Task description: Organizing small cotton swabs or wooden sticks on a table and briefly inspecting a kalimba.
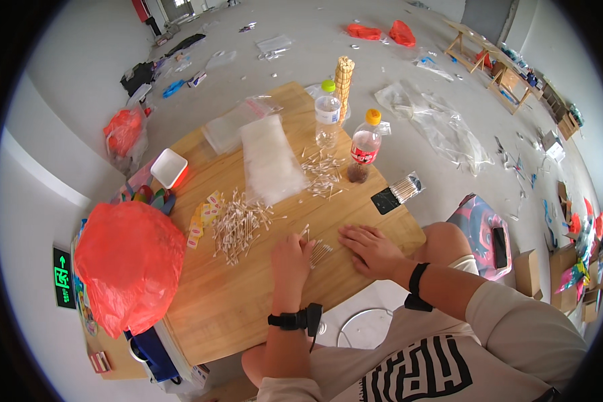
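Note:
My left hand (pixel 291 260) is closed in a pinch near the table's front edge, with a cotton swab (pixel 306 230) sticking up from its fingertips. Just right of it, a small row of cotton swabs (pixel 322 252) lies side by side on the wooden table (pixel 342 224). My right hand (pixel 370 252) rests flat beyond that row, fingers stretched out, holding nothing. Ahead and to the left spreads a large loose pile of cotton swabs (pixel 240 226). A smaller scatter of cotton swabs (pixel 323 175) lies farther back, beside a stack of clear plastic bags (pixel 269 157).
Two bottles, one green-capped (pixel 327 120) and one yellow-capped (pixel 364 149), stand at the far right edge. A swab bundle (pixel 406 188) lies by a black card (pixel 384 201). Yellow labels (pixel 204 218), a white-and-orange tray (pixel 170 169) and a red plastic bag (pixel 130 264) are left.

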The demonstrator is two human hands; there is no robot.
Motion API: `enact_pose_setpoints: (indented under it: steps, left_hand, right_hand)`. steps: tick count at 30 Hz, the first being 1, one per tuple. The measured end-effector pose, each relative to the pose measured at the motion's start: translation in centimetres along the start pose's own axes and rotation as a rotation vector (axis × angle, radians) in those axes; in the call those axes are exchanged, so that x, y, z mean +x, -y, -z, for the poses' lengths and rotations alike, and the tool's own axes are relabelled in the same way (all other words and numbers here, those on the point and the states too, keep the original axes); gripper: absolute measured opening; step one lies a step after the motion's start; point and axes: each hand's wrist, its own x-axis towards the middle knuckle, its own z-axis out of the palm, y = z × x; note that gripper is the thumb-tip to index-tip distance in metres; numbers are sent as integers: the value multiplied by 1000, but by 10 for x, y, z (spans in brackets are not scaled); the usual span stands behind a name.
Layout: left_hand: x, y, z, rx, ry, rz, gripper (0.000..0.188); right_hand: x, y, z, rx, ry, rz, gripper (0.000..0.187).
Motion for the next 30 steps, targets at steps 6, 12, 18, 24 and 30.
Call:
enact_pose_setpoints:
  steps: [6,12,18,24,30]
  left_hand:
    - [-6,2,-10,27,21,91,23]
    - [-3,-1,-10,-15,-1,190,24]
    - [1,-4,-10,14,18,167,22]
    - [0,4,-17,31,35,155,20]
    - [1,2,-6,-16,4,127,20]
  right_hand:
    - [1,1,0,7,3,5,61]
    - [0,2,0,6,-1,4,60]
    - [1,2,0,16,-12,12,59]
    - [2,4,1,5,-8,11,59]
    - [0,1,1,0,-2,1,60]
